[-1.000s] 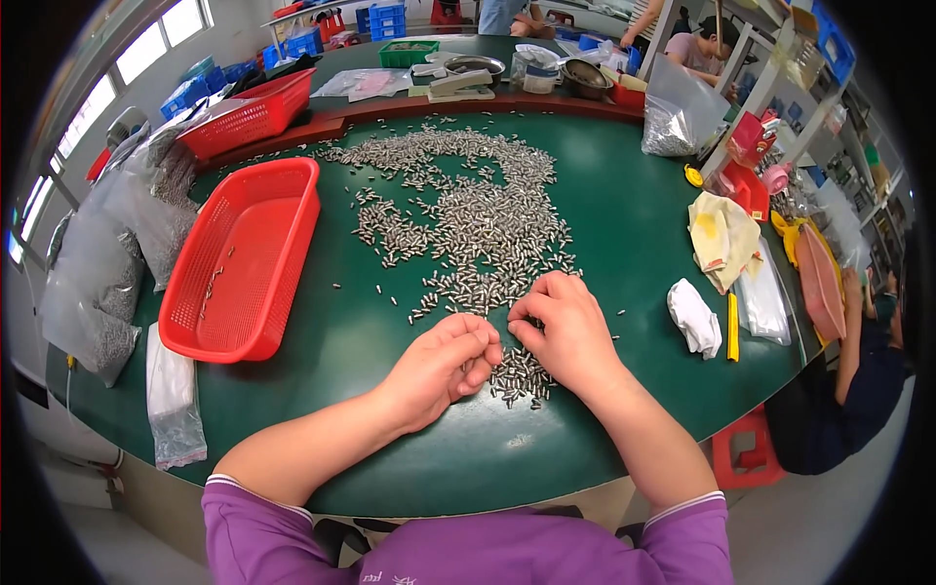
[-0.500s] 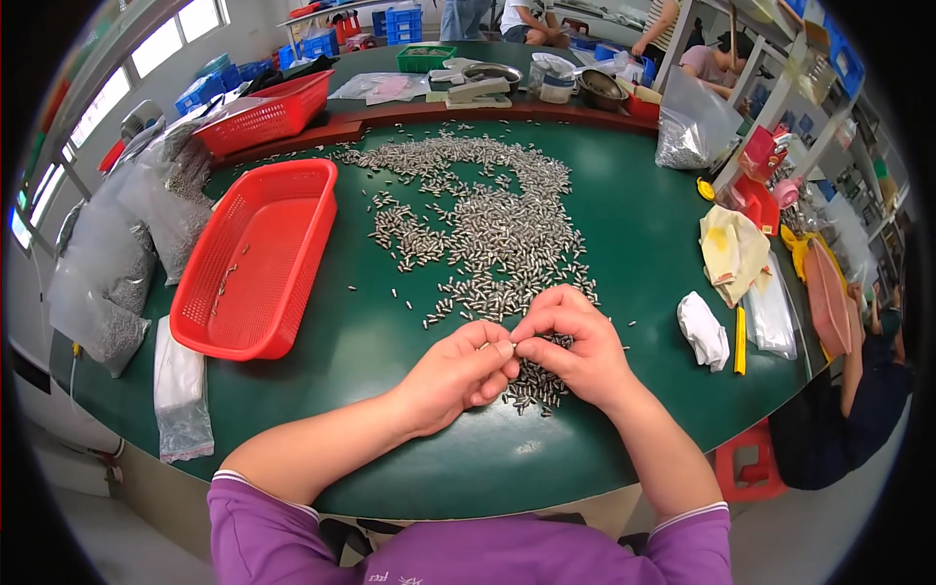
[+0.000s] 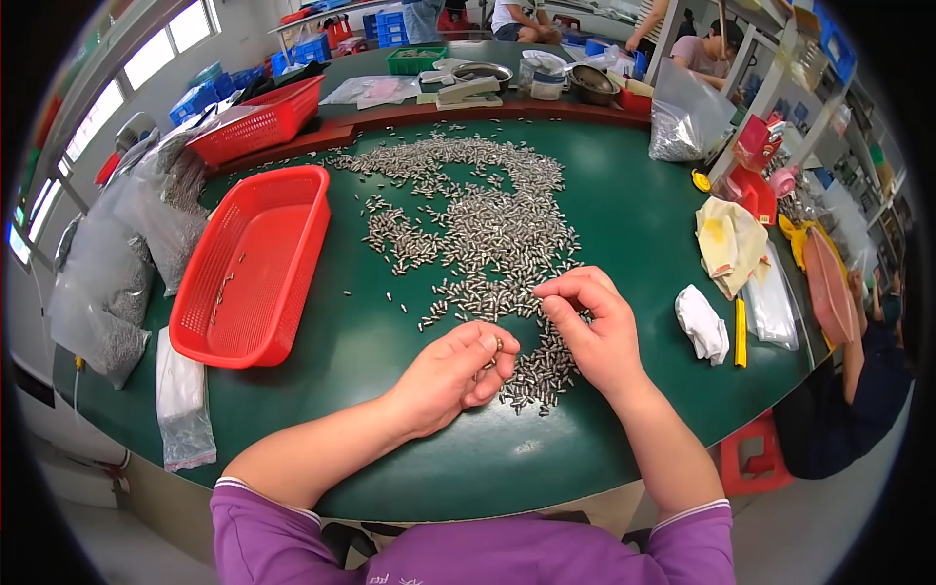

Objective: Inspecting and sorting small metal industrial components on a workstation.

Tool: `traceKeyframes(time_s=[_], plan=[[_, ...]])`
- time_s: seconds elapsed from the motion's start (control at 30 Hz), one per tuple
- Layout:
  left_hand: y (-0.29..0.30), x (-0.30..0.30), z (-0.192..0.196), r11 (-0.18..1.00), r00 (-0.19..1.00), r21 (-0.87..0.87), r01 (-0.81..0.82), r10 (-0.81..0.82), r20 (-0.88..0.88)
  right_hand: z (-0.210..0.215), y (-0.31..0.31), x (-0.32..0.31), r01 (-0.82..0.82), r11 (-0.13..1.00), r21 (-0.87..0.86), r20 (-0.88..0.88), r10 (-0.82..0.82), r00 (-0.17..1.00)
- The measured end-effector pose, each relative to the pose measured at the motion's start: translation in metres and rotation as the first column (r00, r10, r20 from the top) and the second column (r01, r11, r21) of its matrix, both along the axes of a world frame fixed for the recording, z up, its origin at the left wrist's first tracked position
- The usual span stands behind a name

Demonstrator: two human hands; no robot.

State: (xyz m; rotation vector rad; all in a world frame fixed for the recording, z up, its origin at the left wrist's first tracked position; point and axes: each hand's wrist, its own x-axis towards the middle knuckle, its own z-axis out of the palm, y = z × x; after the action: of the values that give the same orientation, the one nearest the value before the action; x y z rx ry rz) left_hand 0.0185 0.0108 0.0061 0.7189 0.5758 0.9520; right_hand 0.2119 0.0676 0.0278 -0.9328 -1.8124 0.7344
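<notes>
Metal pins (image 3: 487, 234) spread on green table (image 3: 634, 195). L hand (image 3: 453, 375) now apart from R hand (image 3: 590, 327), pinching one pin (image 3: 498, 343). R fingers curled over the pile; grip can't tell.

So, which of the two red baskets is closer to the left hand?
The large red basket lying flat on the green table, left of the left hand; the other basket sits tilted at the far edge.

Both forearms bare, entering from lower edge, purple sleeves pushed up near elbows. Left forearm angled up and right, wrist straight. Left hand (image 3: 453, 375) loosely curled, palm turned inward, thumb pressed against bent index finger in pinch. Right forearm angled up and left, wrist slightly flexed. Right hand (image 3: 590, 327) above and right of left, back facing up, fingers (image 3: 558, 289) bent down and gathered toward thumb. Hands close together, not touching, knuckles pointing toward each other.
</notes>
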Motion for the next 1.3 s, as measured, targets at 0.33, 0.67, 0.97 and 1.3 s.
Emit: traceKeyframes(time_s=[0.33, 0.67, 0.97, 1.3], plan=[[-0.002, 0.001, 0.005, 0.999, 0.998, -0.049, -0.019, 0.022, 0.057, -0.007, 0.004, 0.006, 0.070, 0.990, 0.122, 0.138, -0.087, 0.987], [0.002, 0.000, 0.002, 1.000, 0.998, 0.007, -0.018, 0.018, 0.055, -0.001, 0.002, 0.004, 0.049, 0.965, 0.258, 0.267, -0.120, 0.956], [0.001, -0.001, -0.004, 0.999, 0.998, -0.014, -0.032, 0.033, 0.048, 0.010, -0.012, -0.003, -0.230, 0.848, 0.477, 0.264, 0.111, 0.958], [0.002, -0.002, -0.002, 0.991, 0.994, -0.131, -0.014, 0.028, 0.108, 0.012, -0.012, -0.004, -0.225, 0.847, 0.482, 0.278, 0.096, 0.956]])
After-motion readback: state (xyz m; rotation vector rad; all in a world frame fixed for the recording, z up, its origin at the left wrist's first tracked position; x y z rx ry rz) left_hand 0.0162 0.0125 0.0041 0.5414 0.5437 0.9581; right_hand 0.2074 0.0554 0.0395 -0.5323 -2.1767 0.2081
